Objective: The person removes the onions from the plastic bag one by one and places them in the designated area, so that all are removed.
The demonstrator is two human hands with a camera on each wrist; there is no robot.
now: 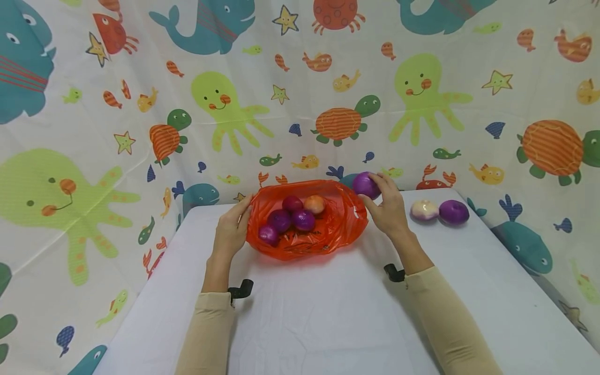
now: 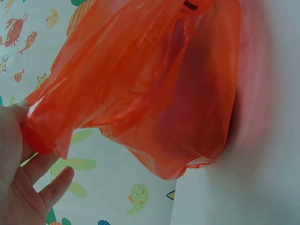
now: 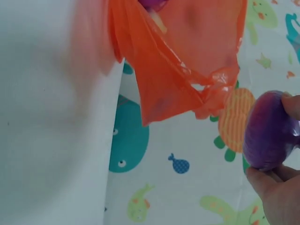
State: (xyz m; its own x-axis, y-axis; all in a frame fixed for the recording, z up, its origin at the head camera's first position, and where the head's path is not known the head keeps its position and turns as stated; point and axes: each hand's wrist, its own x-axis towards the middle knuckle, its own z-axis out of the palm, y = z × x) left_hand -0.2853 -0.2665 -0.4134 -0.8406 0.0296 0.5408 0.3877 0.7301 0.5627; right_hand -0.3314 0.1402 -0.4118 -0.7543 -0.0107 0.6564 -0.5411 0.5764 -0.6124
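Observation:
My left hand point(image 1: 229, 232) grips the left rim of a translucent red plastic bag point(image 1: 335, 234). In the left wrist view the bag's side point(image 2: 131, 89) stretches up from the fingers. My right hand point(image 1: 391, 212) holds a shiny purple onion point(image 1: 364, 186) by its sides, raised just beyond the bag's right rim. That onion point(image 3: 267, 133) shows as a rounded purple shape between thumb and fingers in the right wrist view. Inside the open bag lie several purple onions point(image 1: 279, 221) and one orange-yellow round fruit or vegetable point(image 1: 314, 204).
On the right of the white-covered table point(image 1: 319, 323) a white-and-purple round vegetable point(image 1: 424, 210) sits beside a purple onion point(image 1: 453, 213). A curtain point(image 1: 290, 67) printed with sea animals hangs behind the table and along its sides.

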